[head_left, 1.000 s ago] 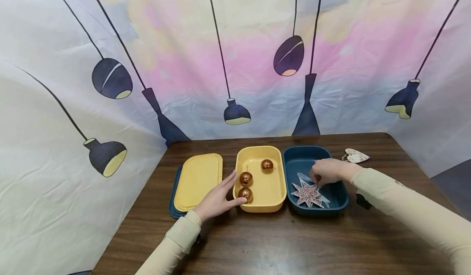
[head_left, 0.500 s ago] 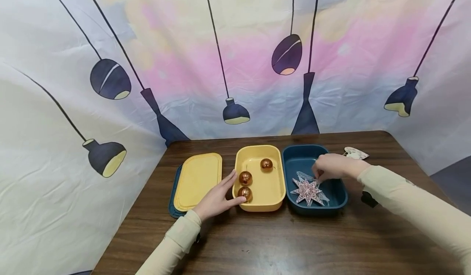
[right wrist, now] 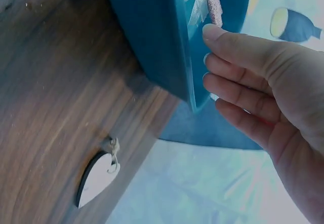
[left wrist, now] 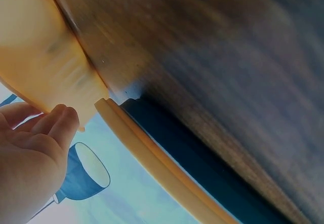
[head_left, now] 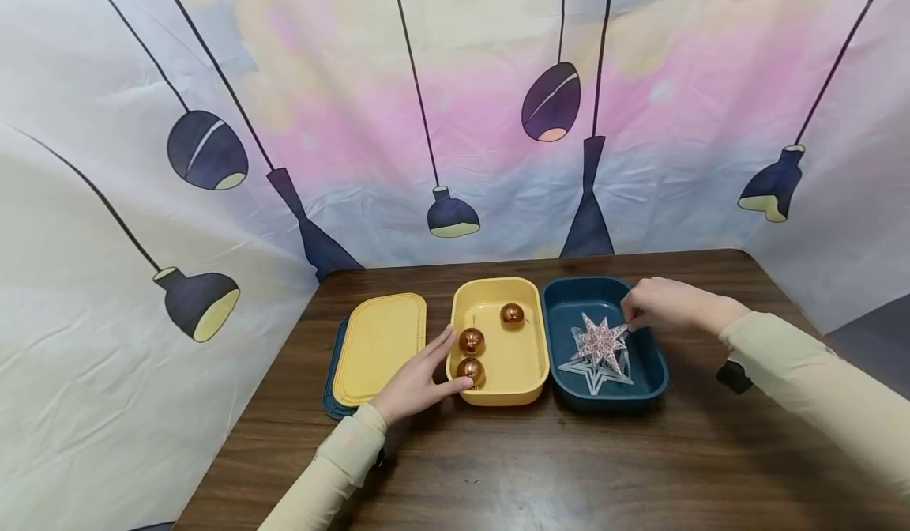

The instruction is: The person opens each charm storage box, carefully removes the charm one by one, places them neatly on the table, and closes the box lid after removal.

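In the head view, my left hand (head_left: 415, 382) rests against the left side of the yellow box (head_left: 512, 393), fingers straight and thumb over its near left corner. Several shiny amber baubles (head_left: 512, 314) lie inside that box. To its right is a dark blue box (head_left: 610, 404). Over it, my right hand (head_left: 668, 303) pinches one point of a pink glitter star ornament (head_left: 599, 344), which is partly raised. A clear star ornament (head_left: 596, 374) lies beneath it in the blue box. The right wrist view shows my thumb at the glitter star's edge (right wrist: 213, 3).
A yellow lid (head_left: 380, 349) lies on a dark blue lid (head_left: 337, 389) left of the boxes. In the right wrist view, a white heart ornament (right wrist: 100, 178) with a string lies on the wooden table (head_left: 498, 468). A printed cloth (head_left: 341, 120) hangs behind.
My right hand has drawn back to the right and away from me, shifting the glitter star and uncovering more of the clear star. My left hand stays at the yellow box.
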The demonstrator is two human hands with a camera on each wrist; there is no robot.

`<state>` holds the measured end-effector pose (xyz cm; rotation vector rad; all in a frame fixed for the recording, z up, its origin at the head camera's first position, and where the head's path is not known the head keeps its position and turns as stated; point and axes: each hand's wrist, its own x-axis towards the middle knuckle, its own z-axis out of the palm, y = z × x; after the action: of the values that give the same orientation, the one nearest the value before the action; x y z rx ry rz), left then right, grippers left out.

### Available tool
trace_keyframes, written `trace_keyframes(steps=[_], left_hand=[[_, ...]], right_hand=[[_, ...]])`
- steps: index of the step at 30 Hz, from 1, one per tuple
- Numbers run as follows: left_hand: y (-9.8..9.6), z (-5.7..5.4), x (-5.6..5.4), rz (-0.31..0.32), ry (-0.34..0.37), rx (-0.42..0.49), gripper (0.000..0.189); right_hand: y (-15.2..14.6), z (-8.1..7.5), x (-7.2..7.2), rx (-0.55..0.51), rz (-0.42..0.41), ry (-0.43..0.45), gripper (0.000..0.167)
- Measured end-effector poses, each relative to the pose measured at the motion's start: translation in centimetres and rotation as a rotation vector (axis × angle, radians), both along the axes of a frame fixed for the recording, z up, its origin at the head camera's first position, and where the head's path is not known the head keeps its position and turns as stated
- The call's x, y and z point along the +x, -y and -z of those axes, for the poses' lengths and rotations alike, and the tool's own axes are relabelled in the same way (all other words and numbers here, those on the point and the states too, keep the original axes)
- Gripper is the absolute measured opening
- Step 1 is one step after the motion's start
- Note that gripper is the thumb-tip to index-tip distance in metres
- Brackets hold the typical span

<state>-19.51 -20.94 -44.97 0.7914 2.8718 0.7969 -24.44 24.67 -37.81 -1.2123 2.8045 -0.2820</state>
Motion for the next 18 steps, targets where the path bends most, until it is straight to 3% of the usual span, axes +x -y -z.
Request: trace_keyframes(steps=[10,18], left_hand=[[0.0,0.4,0.1,-0.009,-0.001,0.004,0.096],[0.1,0.2,-0.2,-0.003,0.0,0.006,0.097]], right_hand=[[-2.1,-1.6,0.2,-0.039,0.055,-0.004,0.017],[-4.3,-2.0,0.4,-0.059,0.147,-0.062,0.016]])
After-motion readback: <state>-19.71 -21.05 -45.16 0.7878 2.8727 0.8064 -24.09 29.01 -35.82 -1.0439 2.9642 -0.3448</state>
